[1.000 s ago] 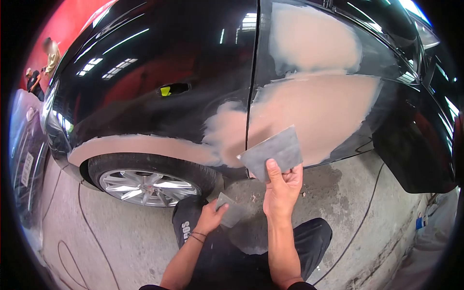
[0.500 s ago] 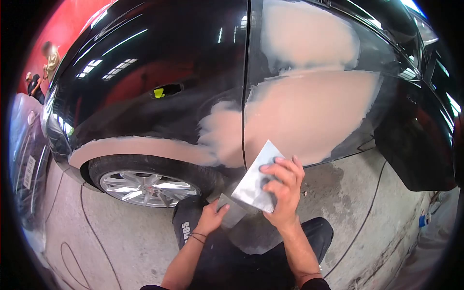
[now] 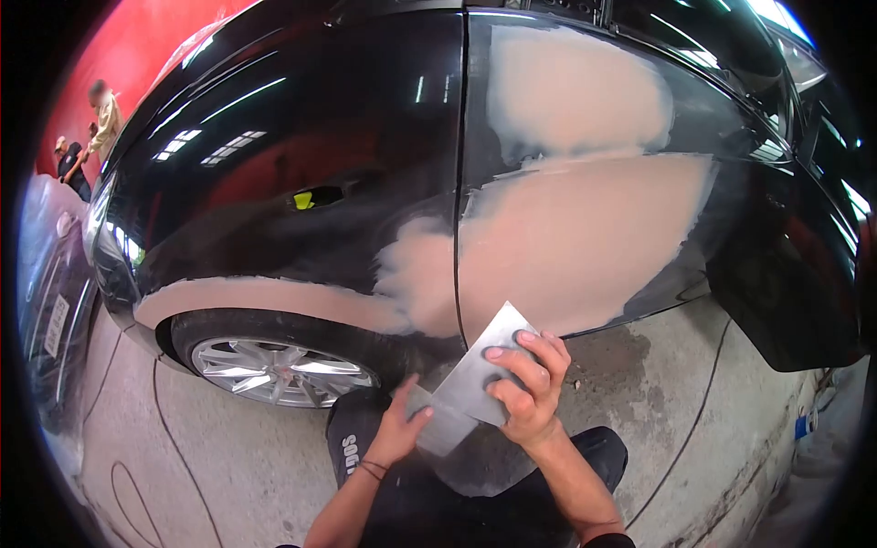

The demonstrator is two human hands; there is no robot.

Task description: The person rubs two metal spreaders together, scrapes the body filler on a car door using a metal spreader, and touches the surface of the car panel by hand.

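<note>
Pinching larger grey plate (image 3: pixel 480 370) by right edge, beneath curled fingers of right hand (image 3: pixel 536 388); pinching smaller plate (image 3: pixel 445 438) by left end, between fingers of left hand (image 3: pixel 396 433).

A bright red wall (image 3: pixel 128 64) stands at far left, with two people (image 3: pixel 109 123) near it. The grey concrete floor (image 3: pixel 265 457) is stained, with a dark patch (image 3: pixel 621 356) toward the right. Thin dark cables (image 3: pixel 188 452) curve across it, and a small blue container (image 3: pixel 803 426) sits near the right edge
</note>
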